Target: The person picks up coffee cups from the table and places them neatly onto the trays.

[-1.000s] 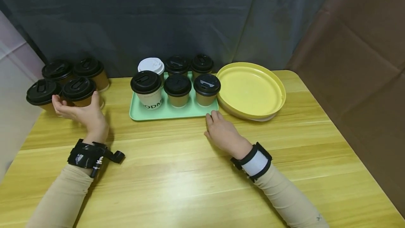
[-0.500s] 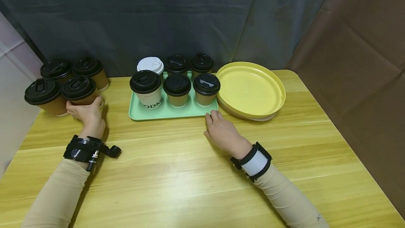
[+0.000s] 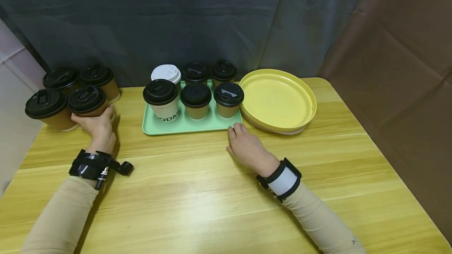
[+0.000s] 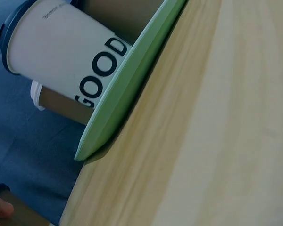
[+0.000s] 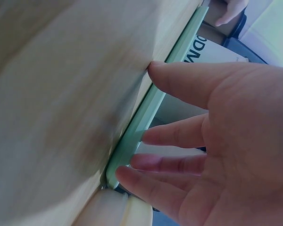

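In the head view, my left hand [image 3: 97, 126] grips a brown paper coffee cup [image 3: 87, 102] with a black lid, the front right one of a cluster at the table's left. Its thumb lies at the cup's left and its fingers at the right, partly hidden. My right hand [image 3: 250, 148] rests at the front right corner of a green tray [image 3: 150, 124], fingers loosely bent. The right wrist view shows these fingers [image 5: 174, 134] spread along the tray's rim, thumb near the tabletop. Only a fingertip [image 4: 1, 207] of the left hand shows in the left wrist view.
Several lidded cups stand on the tray in two rows, among them a white printed cup [image 3: 165, 109] and a white-lidded one [image 3: 166, 73]. Yellow round trays [image 3: 279, 101] lie stacked to the right. More black-lidded cups [image 3: 47, 103] crowd the gripped one. Dark cloth [image 3: 176, 19] hangs behind.
My left hand has turned and come in at the front of the brown cup, its fingers and thumb now around it. The right hand stays at the tray's corner.
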A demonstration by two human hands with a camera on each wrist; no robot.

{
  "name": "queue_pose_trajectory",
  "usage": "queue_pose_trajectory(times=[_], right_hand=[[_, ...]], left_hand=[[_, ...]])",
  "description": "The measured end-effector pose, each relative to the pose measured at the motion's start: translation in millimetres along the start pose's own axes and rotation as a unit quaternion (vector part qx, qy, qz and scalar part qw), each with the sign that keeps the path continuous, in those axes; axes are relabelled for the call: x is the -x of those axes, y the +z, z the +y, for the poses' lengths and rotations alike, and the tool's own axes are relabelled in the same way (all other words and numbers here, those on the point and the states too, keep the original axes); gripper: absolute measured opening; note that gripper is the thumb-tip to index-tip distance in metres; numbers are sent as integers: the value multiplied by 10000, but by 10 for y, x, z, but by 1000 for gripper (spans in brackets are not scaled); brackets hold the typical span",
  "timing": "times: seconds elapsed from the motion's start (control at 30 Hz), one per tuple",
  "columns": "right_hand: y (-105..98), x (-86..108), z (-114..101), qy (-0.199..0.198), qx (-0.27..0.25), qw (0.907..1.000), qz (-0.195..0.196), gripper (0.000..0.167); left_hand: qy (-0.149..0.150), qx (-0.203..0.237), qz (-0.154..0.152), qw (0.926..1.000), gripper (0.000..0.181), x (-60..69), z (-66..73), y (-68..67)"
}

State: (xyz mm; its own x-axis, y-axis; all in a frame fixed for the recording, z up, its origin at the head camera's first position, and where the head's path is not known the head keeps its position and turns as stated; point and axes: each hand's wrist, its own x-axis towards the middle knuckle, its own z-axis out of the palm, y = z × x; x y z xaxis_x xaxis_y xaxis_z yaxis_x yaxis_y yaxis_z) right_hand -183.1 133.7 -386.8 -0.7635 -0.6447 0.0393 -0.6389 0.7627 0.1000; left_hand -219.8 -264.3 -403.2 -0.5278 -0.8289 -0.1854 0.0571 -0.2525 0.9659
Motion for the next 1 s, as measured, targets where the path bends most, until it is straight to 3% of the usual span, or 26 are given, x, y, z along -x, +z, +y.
queue_pose_trajectory(times=[0.27,0.43,0.57,0.67,0.77,0.87,1.0], right_hand=[[3,-7,15,107,-198,9997,-85,59],[-67,-3,77,108,-631,9977,-231,56],[-208,20,181,130,-908,9957,-146,36],[-331,57,286,185,-917,9956,45,23],[-445,95,397,393,-965,9945,101,19],[-525,127,517,771,-1017,9918,30,18],[-569,175,694,1240,-920,9880,-50,19]], left_hand=[[281,294,-572,9975,102,197,66,-5],[405,379,-1141,9919,112,433,190,12],[790,330,-1599,9834,114,680,336,67],[1270,344,-2021,9705,104,909,451,118],[1662,468,-2502,9527,95,1165,552,174],[1865,453,-2969,9354,89,1428,622,246],[2066,358,-3655,9069,84,1738,625,409]])
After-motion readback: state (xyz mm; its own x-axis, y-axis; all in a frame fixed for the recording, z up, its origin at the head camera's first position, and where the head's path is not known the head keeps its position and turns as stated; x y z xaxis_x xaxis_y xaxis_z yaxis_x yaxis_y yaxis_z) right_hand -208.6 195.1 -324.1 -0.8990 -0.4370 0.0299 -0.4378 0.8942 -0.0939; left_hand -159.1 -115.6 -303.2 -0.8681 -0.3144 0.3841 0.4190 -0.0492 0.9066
